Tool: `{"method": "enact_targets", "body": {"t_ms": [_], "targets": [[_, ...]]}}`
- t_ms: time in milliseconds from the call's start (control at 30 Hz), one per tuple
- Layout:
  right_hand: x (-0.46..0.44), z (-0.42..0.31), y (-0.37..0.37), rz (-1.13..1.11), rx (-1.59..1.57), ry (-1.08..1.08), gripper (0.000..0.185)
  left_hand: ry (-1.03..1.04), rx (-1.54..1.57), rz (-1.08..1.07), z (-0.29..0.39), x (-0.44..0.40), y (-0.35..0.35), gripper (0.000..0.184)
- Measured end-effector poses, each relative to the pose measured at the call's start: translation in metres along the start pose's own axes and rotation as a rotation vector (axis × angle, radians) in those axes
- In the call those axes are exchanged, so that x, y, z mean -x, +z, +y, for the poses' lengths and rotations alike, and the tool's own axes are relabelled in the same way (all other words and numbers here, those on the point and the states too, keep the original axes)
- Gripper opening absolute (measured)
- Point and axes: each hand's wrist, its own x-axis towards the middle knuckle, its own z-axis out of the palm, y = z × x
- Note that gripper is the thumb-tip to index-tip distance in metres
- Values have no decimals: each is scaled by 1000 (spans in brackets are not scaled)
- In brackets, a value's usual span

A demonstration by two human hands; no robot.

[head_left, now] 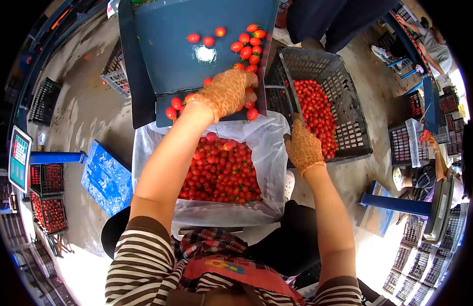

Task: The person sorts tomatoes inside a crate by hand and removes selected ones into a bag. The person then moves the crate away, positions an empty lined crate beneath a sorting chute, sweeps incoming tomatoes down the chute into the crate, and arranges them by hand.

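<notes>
My left hand (226, 94), in a tan patterned glove, is over the lower right part of a dark blue metal tray (170, 56). Its fingers curl around cherry tomatoes, partly hidden by the glove. Loose cherry tomatoes (245, 52) lie along the tray's right wall, a few more near its front edge. Below that edge stands a crate lined with clear plastic (226, 211), holding many cherry tomatoes (221, 173). My right hand (304, 145), gloved alike, closes on the near left rim of a black plastic crate (349, 92), which is partly filled with cherry tomatoes (315, 112).
A digital scale display (20, 158) and a blue-covered platform (108, 178) are at left. Stacked crates of tomatoes (47, 211) stand beyond. A person's dark-trousered legs (328, 20) are behind the black crate. Other people sit at right, near more crates (415, 255).
</notes>
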Motion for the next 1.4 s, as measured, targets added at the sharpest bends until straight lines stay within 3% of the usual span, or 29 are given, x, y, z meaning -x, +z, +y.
{"method": "enact_targets", "body": {"t_ms": [33, 133, 167, 200, 333, 400, 433, 500, 633, 700, 767, 833, 900, 933, 1000, 1200, 1267, 1333, 1367, 1400], "targets": [[-1, 0, -1, -3, -4, 7, 57, 24, -149, 6, 1, 7, 23, 22], [2, 1, 1, -31, -26, 12, 57, -85, -202, 64, -13, 22, 82, 27], [1, 1, 3, -20, -38, 16, 58, -61, -377, 196, -21, 21, 94, 28], [0, 1, 3, -4, -51, 22, 60, -32, -553, 329, -22, 21, 97, 29], [1, 1, -1, -12, -71, 5, 60, -87, -612, 347, -19, 27, 99, 27], [-1, 3, -1, -23, -52, 16, 59, 66, -271, 556, -15, 38, 88, 25], [-2, 3, -1, -11, -60, 23, 59, 80, -278, 555, -5, 42, 83, 25], [-3, 4, 2, 1, 33, -8, 59, 310, -54, 1067, 18, 50, 67, 27], [-5, 4, 0, -43, 7, -14, 58, 548, 71, 882, 89, -13, 32, 36], [-3, 6, 0, 18, -26, -36, 56, 505, 92, 778, 86, -53, 24, 40], [0, 5, 1, 83, -17, -57, 53, 414, -8, 909, 50, -90, -9, 40], [-1, 6, -1, 65, -18, -32, 52, 102, -390, 858, 0, -113, -17, 40], [-2, 8, 2, 65, -47, -71, 52, 4, -244, 474, -52, -127, 9, 40], [0, 6, -2, 48, -44, -70, 49, -14, -233, 453, -57, -114, 20, 40], [-1, 6, -2, 34, -68, -40, 53, 70, -434, 607, -63, -83, 43, 42], [-3, 4, 7, -29, -36, 25, 59, 180, -466, 329, -65, 32, 72, 33], [-4, 3, 7, 6, -19, 1, 50, 92, -316, 390, -55, 28, 57, 33], [-3, 0, 4, 12, 26, -6, 42, -199, -181, 435, -38, 13, 38, 30], [-3, 0, 4, 14, 41, -14, 42, -204, -170, 447, -50, -10, 45, 30], [-5, 3, 6, 26, 43, -25, 42, -25, -220, 530, -70, -40, 54, 38]]}}
